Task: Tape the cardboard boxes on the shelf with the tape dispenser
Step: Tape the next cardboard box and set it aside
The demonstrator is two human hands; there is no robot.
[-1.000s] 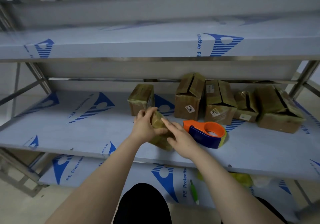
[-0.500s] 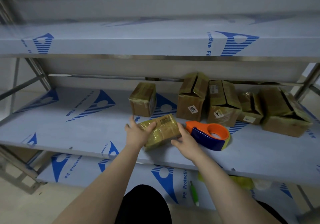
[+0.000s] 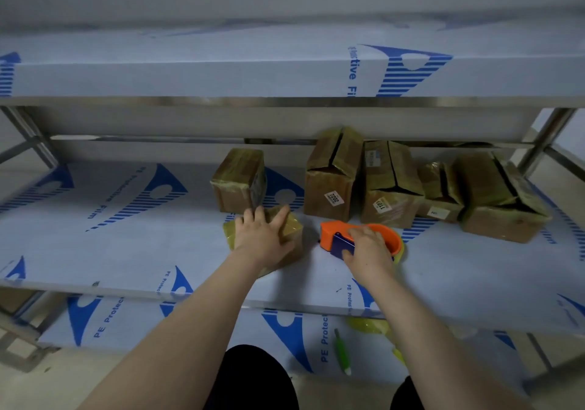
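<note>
Pressing flat on a small, tape-glossy cardboard box [image 3: 292, 224] near the front edge of the shelf [image 3: 126, 245], the left hand [image 3: 264, 235] has its grip apart, fingers spread. The right hand [image 3: 368, 248] has its grip clamped round the orange-and-blue plastic tape dispenser [image 3: 332, 235] just beside it. Bare filmed shelf lies open leftward; the palms hide much of both.

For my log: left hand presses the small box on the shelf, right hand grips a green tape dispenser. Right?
Nearly: in the head view the tape dispenser is orange and blue, not green. The left hand presses the small box, the right hand grips the dispenser.
</note>
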